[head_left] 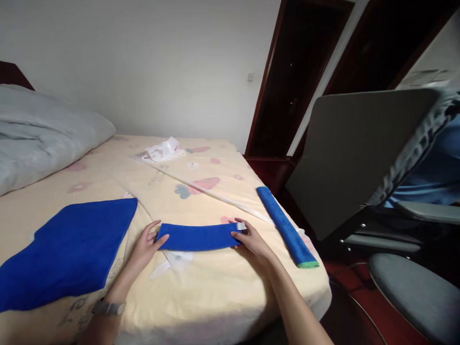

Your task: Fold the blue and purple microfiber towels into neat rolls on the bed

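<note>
A blue cloth (199, 237), folded into a long narrow strip, is stretched between my two hands just over the bed. My left hand (149, 242) pinches its left end, thumb on top. At the other end my right hand (249, 238) grips the strip beside a small white tag (241, 225). To the left a larger blue cloth (77, 249) lies spread on the bedsheet. Along the bed's right edge rests another blue cloth (285, 225), folded long and narrow, with a green end.
A patterned cream sheet covers the bed (215, 282). Near the wall lies a white plastic bag (164, 149); a grey quilt (46, 134) is heaped at left. Right of the bed stand a grey folding board (362, 153) and a grey round seat (413, 297).
</note>
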`<move>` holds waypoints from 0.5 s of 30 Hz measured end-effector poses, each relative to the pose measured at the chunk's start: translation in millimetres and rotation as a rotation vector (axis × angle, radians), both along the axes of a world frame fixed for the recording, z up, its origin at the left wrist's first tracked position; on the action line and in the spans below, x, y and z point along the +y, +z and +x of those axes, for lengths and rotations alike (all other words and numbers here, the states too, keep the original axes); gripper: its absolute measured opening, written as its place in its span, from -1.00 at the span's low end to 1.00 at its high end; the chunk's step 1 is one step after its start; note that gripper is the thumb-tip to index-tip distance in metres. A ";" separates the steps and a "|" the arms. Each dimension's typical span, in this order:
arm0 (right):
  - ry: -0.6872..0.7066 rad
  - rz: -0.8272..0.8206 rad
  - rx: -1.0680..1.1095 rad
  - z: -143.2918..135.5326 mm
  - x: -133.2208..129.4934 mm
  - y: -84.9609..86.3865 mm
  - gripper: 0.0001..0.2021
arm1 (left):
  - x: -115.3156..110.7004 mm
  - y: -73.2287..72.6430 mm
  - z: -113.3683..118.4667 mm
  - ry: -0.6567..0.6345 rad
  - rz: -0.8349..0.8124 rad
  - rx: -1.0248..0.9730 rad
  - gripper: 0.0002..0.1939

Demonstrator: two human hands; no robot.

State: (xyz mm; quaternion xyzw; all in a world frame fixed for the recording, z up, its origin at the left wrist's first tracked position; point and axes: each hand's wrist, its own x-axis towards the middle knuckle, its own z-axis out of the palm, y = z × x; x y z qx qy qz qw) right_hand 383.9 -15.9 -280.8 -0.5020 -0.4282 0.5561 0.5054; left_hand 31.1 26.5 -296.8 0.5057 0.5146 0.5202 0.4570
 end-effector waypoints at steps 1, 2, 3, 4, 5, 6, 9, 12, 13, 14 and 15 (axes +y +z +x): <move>0.007 0.000 0.014 0.4 -2.3 3.8 -0.33 | -2.0 2.7 -0.3 0.017 -0.002 -0.022 -0.16; 0.018 0.006 0.025 1.3 -4.8 7.6 -0.34 | -4.4 5.1 0.1 0.035 0.000 -0.049 -0.17; 0.030 0.015 0.035 3.1 -7.6 11.4 -0.35 | -6.8 7.4 1.5 0.048 0.001 -0.080 -0.19; 0.042 0.027 0.043 6.0 -10.7 15.3 -0.37 | -8.9 10.1 4.3 0.059 0.000 -0.115 -0.21; 0.044 0.045 0.049 10.0 -13.9 19.2 -0.40 | -9.9 13.5 9.2 0.067 -0.003 -0.153 -0.24; 0.034 0.071 0.054 15.2 -17.2 23.3 -0.46 | -9.3 18.4 16.8 0.066 -0.009 -0.191 -0.27; -0.107 0.187 0.035 37.4 -28.3 36.5 -0.63 | 7.8 45.2 61.2 0.009 0.005 -0.311 -0.36; -0.392 0.317 0.008 67.1 -41.1 48.3 -0.66 | 46.9 84.4 139.7 -0.067 0.075 -0.447 -0.51; -0.488 0.357 0.016 78.0 -45.0 50.4 -0.64 | 60.9 95.9 170.3 -0.085 0.092 -0.461 -0.56; -0.572 0.391 0.031 89.3 -48.4 50.8 -0.62 | 72.9 104.9 200.7 -0.102 0.098 -0.469 -0.60; -0.644 0.415 0.046 100.7 -51.2 49.2 -0.60 | 81.4 110.8 229.1 -0.123 0.101 -0.473 -0.62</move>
